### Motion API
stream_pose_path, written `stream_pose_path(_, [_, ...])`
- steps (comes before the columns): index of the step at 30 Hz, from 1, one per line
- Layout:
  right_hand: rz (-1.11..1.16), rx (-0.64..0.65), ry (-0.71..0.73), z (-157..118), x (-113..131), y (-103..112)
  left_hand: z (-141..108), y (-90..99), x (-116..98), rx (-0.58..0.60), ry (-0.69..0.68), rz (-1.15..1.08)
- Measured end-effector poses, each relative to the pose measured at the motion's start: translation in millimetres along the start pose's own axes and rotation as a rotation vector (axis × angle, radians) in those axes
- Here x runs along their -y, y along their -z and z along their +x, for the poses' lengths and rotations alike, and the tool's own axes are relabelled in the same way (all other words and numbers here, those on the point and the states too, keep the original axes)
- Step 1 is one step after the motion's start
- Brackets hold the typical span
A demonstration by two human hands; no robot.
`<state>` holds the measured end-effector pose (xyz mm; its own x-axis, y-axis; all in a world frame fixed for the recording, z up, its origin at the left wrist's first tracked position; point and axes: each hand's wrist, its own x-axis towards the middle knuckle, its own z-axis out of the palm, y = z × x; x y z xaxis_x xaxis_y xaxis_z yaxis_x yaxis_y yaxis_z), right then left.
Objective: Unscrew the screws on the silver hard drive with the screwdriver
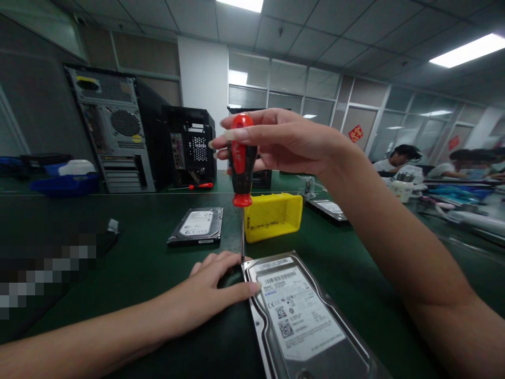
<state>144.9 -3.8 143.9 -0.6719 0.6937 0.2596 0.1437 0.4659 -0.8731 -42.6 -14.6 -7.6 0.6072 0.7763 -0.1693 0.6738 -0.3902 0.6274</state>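
Note:
A silver hard drive (303,316) with a white printed label lies on the green table in front of me. My left hand (221,281) grips its far left corner, the thumb on top and the fingers along the far edge. Upright over that same corner stands a screwdriver (242,173) with a red and black handle, its tip down at the drive's corner. My right hand (272,139) holds the handle near its top between thumb and fingers. Whether the tip sits in a screw is too small to tell.
Behind the drive stands a yellow plastic bin (274,217), tipped on its side. A second hard drive (197,226) lies left of it, a third (329,209) to the right. Farther back are a computer case (118,131), a smaller black case (191,145) and another red screwdriver (201,186). People sit at right.

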Motion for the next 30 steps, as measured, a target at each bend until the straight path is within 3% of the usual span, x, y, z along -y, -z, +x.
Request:
stream_pose_path(6, [0.056, 0.088, -0.007, -3.2, 4.8, -2.5, 0.5, 0.2, 2.5, -0.005, -0.009, -0.02])
stream_pose_path(16, [0.175, -0.114, 0.158, 9.6, -15.1, -21.2, 0.0, -0.6, -3.0, -0.049, -0.013, -0.007])
stream_pose_path(30, [0.246, -0.103, 0.14, 6.6, -9.6, -23.2, 0.7, -1.2, -1.3, -0.016, -0.014, -0.01])
